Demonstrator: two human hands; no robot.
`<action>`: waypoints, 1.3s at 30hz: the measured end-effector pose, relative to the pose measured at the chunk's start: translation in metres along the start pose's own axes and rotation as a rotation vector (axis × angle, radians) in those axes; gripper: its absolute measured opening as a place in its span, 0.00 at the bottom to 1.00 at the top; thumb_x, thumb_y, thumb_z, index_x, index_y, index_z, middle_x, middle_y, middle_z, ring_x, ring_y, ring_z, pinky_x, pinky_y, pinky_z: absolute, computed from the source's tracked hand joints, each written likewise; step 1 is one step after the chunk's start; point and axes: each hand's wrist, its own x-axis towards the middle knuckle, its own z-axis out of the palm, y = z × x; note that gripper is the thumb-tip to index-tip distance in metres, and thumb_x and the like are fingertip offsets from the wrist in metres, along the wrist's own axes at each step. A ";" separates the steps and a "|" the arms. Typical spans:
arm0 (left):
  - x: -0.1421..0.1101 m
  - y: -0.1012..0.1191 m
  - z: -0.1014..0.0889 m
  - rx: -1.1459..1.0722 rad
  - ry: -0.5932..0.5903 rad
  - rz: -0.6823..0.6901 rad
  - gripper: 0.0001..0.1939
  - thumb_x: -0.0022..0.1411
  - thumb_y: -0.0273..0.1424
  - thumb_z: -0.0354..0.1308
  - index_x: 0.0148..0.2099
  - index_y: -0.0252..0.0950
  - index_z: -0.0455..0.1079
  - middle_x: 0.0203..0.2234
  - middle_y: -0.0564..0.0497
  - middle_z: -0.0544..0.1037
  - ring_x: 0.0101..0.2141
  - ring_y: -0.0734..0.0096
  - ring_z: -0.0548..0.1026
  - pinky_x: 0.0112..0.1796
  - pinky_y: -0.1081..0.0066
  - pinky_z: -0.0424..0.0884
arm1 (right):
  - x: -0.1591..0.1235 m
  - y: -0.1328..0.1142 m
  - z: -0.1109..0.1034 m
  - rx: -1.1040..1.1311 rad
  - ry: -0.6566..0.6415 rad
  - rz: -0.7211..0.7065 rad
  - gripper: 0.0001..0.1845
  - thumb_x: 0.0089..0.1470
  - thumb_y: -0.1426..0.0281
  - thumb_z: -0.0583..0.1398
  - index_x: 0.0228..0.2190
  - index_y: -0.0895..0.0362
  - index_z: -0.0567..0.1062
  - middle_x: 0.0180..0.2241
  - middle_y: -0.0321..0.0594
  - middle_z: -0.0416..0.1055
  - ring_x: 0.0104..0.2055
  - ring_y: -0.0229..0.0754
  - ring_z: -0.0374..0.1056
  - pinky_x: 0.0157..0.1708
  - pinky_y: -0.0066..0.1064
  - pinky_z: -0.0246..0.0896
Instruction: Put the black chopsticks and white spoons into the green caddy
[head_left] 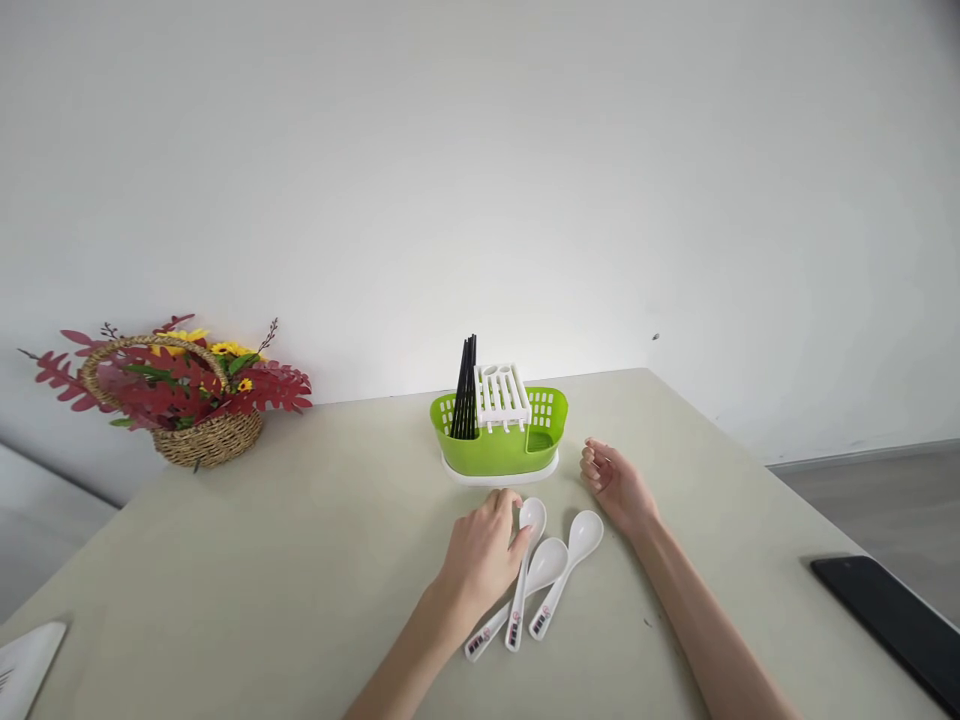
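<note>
Three white soup spoons lie side by side on the beige table [247, 560], bowls pointing away from me. My left hand [484, 552] rests palm down, its fingertips touching the bowl of the leftmost spoon [527, 545]. Beside it lie the middle spoon [546, 562] and the right spoon [581, 540]. My right hand [616, 482] lies on the table just right of the spoons, fingers loosely curled, holding nothing. Behind the spoons stands a green utensil holder [501, 440] with a white slotted insert and black chopsticks [466, 388] upright in its left part.
A wicker basket [196, 430] of red leaves and yellow flowers sits at the back left by the wall. A black phone [892, 620] lies near the table's right edge. A white object [26, 665] pokes in at the front left corner.
</note>
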 end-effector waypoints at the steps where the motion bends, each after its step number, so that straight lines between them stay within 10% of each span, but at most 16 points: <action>1: 0.002 0.000 0.003 0.035 0.013 0.006 0.09 0.70 0.32 0.55 0.52 0.40 0.66 0.46 0.50 0.79 0.41 0.62 0.80 0.34 0.67 0.67 | 0.000 0.000 0.000 0.001 0.002 0.000 0.15 0.44 0.65 0.76 0.30 0.57 0.79 0.24 0.30 0.68 0.21 0.29 0.57 0.16 0.21 0.56; 28: 0.038 0.018 0.016 0.202 -0.114 -0.037 0.09 0.72 0.31 0.52 0.46 0.36 0.74 0.39 0.43 0.82 0.41 0.56 0.82 0.37 0.66 0.70 | 0.007 0.003 -0.002 0.002 0.012 0.014 0.16 0.42 0.65 0.76 0.29 0.55 0.77 0.24 0.29 0.69 0.20 0.28 0.57 0.15 0.20 0.55; 39: 0.012 -0.015 -0.058 -0.173 0.027 -0.087 0.10 0.70 0.36 0.53 0.41 0.41 0.75 0.35 0.50 0.83 0.36 0.65 0.81 0.36 0.70 0.72 | 0.009 0.004 -0.005 0.009 0.011 0.022 0.17 0.42 0.65 0.76 0.29 0.56 0.77 0.24 0.30 0.68 0.21 0.29 0.58 0.16 0.21 0.56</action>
